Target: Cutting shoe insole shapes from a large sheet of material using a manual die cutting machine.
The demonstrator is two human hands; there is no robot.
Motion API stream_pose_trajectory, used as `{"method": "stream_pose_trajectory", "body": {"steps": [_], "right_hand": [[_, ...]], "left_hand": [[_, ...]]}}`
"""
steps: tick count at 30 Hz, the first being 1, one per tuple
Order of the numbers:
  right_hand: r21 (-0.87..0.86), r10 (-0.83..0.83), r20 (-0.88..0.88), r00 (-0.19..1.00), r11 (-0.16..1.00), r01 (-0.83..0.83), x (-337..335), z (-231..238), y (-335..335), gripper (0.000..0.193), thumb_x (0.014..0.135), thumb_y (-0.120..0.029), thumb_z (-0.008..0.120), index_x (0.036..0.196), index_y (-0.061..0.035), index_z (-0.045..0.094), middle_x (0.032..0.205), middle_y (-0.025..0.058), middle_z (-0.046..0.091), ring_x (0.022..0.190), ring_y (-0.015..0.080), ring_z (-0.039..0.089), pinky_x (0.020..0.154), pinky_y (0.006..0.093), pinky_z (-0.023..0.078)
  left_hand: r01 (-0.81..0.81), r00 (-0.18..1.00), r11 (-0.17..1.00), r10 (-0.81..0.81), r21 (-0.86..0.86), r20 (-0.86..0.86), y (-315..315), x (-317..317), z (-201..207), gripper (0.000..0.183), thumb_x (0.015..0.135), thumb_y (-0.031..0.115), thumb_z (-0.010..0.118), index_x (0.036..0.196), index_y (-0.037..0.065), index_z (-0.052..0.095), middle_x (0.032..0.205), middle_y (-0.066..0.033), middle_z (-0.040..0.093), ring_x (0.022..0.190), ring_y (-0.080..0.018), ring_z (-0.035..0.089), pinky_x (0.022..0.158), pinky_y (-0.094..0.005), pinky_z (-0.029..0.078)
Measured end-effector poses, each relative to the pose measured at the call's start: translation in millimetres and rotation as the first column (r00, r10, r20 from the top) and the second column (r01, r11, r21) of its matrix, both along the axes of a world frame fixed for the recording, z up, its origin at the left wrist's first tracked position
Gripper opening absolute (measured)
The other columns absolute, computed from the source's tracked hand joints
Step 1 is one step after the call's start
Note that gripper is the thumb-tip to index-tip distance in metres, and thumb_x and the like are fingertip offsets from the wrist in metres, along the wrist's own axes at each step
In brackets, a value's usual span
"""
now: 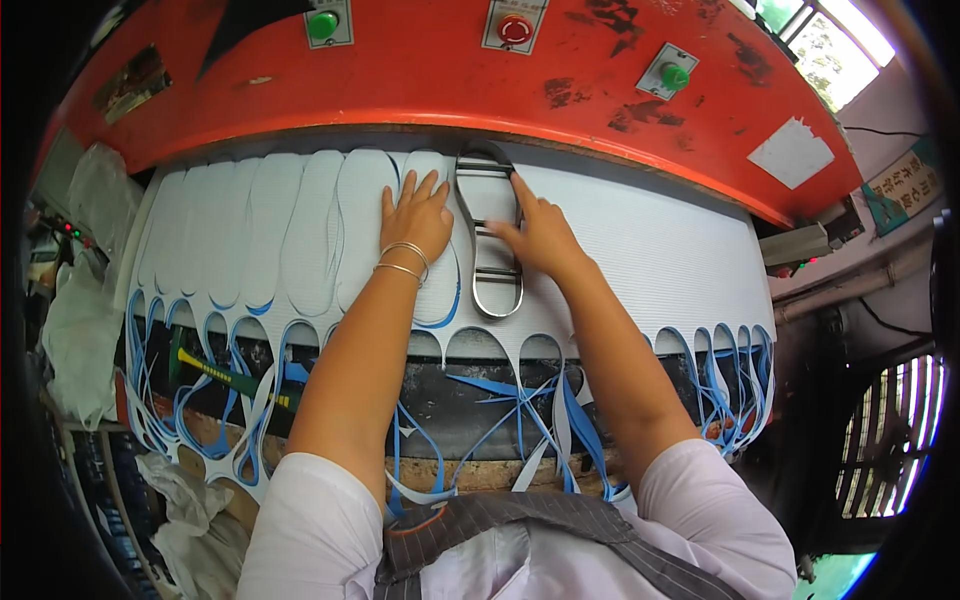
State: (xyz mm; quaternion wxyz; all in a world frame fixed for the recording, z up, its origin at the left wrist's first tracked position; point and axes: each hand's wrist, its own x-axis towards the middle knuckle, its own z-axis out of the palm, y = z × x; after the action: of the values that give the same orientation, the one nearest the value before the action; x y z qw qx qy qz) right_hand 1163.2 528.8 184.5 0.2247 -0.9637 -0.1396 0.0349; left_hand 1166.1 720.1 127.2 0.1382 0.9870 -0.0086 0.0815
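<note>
A steel cutting die shaped like a shoe sole, with crossbars inside, stands on a white ribbed foam sheet. My right hand grips the die's right side, its index finger along the upper rim and its thumb reaching over the middle crossbar. Just left of the die, my left hand lies flat with spread fingers on a cut sole, which has a blue edge. Farther left, several cut sole shapes sit side by side in the sheet.
A red machine beam with green buttons and a red button spans the back. Blue-and-white offcut strips hang along the front edge. A yellow-and-green handled tool lies at left, near plastic bags.
</note>
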Motion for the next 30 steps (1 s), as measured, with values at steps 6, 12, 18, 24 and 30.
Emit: {"method": "stream_pose_trajectory", "body": {"steps": [6,12,18,24,30], "right_hand": [[-0.051,0.324,0.181,0.929,0.946,-0.320,-76,-26,-30,0.095,0.057,-0.050,0.083,0.129,-0.0008,0.046,0.139,0.0355,0.034,0.131,0.0456,0.033,0.108,0.0473,0.028],[0.052,0.251,0.206,0.946,0.962,-0.267,-90,-31,-25,0.086,0.053,-0.045,0.086,0.118,0.0023,0.054,0.135,0.0368,0.038,0.131,0.0472,0.033,0.108,0.0469,0.029],[0.054,0.214,0.244,0.946,0.971,-0.233,-80,-20,-24,0.076,0.059,-0.040,0.081,0.114,0.0035,0.054,0.129,0.0336,0.045,0.130,0.0459,0.035,0.110,0.0486,0.026],[0.017,0.194,0.219,0.956,0.979,-0.202,-93,-28,-22,0.076,0.061,-0.041,0.078,0.117,0.0023,0.052,0.131,0.0336,0.043,0.131,0.0454,0.034,0.110,0.0499,0.025],[0.037,0.153,0.222,0.963,0.986,-0.165,-96,-21,-25,0.093,0.062,-0.046,0.082,0.133,-0.0024,0.043,0.137,0.0306,0.040,0.132,0.0443,0.033,0.110,0.0491,0.026]], "left_hand": [[0.043,0.998,0.998,-0.045,-0.045,-0.048,-4,3,15,0.047,0.091,0.024,0.040,0.137,0.020,0.048,0.152,-0.0005,0.030,0.143,-0.0212,0.017,0.115,-0.0498,0.009],[0.057,0.993,0.990,-0.069,-0.127,-0.096,-7,-1,4,0.047,0.091,0.023,0.037,0.137,0.021,0.048,0.151,-0.0004,0.031,0.143,-0.0209,0.017,0.115,-0.0502,0.007],[0.071,0.993,0.989,-0.083,-0.127,-0.089,-9,14,15,0.047,0.091,0.023,0.037,0.136,0.020,0.049,0.150,-0.0019,0.032,0.143,-0.0209,0.018,0.115,-0.0497,0.007],[0.089,0.987,0.989,-0.103,-0.116,-0.121,-11,3,6,0.043,0.091,0.025,0.037,0.129,0.014,0.054,0.137,-0.0097,0.047,0.130,-0.0252,0.037,0.113,-0.0499,0.015],[0.180,0.978,0.978,-0.189,-0.101,-0.088,7,-23,-1,0.041,0.091,0.037,0.047,0.116,0.008,0.063,0.113,-0.0176,0.062,0.107,-0.0331,0.056,0.098,-0.0448,0.036]]}}
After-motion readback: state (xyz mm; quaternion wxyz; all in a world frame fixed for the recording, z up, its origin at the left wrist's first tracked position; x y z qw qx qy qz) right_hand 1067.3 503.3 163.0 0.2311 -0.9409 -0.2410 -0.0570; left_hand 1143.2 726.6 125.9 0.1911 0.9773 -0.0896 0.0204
